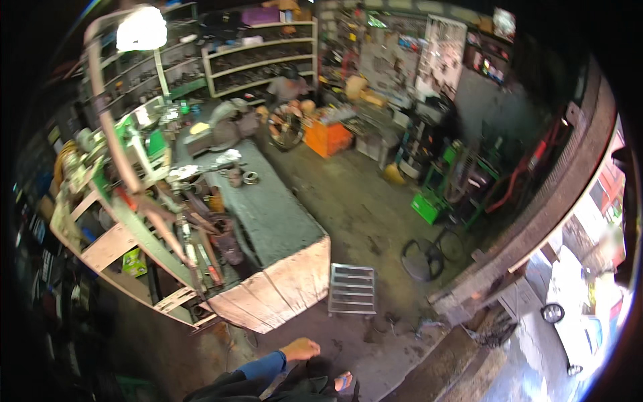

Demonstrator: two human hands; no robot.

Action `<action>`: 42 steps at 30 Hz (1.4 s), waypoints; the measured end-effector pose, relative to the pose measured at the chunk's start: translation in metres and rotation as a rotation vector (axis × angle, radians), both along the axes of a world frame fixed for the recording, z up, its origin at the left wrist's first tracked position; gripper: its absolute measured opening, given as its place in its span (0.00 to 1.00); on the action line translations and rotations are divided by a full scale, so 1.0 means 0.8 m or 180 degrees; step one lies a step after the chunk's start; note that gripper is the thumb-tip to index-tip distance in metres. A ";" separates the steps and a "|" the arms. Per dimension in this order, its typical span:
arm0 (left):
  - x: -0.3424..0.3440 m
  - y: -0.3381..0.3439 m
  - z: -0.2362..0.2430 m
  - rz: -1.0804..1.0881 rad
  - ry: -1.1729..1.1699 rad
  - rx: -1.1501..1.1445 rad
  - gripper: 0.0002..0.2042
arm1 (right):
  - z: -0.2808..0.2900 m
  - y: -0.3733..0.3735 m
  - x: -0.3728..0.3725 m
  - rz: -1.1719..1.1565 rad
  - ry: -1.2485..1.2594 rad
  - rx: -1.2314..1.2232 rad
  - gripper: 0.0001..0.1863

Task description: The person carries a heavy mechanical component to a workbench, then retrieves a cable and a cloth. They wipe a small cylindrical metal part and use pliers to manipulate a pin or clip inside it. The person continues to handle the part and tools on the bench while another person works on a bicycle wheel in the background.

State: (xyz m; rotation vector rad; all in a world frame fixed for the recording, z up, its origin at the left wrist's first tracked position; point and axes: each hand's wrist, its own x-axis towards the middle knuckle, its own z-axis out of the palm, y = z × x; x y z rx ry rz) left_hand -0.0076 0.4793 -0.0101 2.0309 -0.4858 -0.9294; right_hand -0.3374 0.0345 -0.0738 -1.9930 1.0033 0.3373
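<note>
My left hand (301,348) shows at the lower middle, below a blue sleeve (263,366). Its fingers look loosely curled, and I see nothing in them. The hand is above dark clothing, nearest to the pale end panel of the workbench (271,288), without touching it. Right of my dark clothing, a small patch of skin with a blue strap looks like a foot in a sandal (343,381). My right hand does not show. A low metal slatted stand (352,289) is on the floor just ahead.
Tools and parts lie along the bench's left side, with a metal ring (250,177) on its top. Farther back, a person (289,87) is beside a wheel (286,128) and an orange box (328,139). A green-framed rack (429,204) and a black seat (422,260) stand right.
</note>
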 end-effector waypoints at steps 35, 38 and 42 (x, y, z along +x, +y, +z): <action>0.646 -0.395 0.072 0.3168 0.0262 0.0960 0.22 | 0.289 -0.087 1.417 0.3093 -0.1380 0.1686 0.13; 0.620 -0.369 0.074 0.3941 0.0113 0.0978 0.22 | 0.326 -0.019 1.477 0.3302 -0.1272 0.2142 0.12; 0.637 -0.341 0.140 0.5542 0.0357 0.1114 0.20 | 0.306 0.041 1.541 0.3922 -0.1111 0.2038 0.13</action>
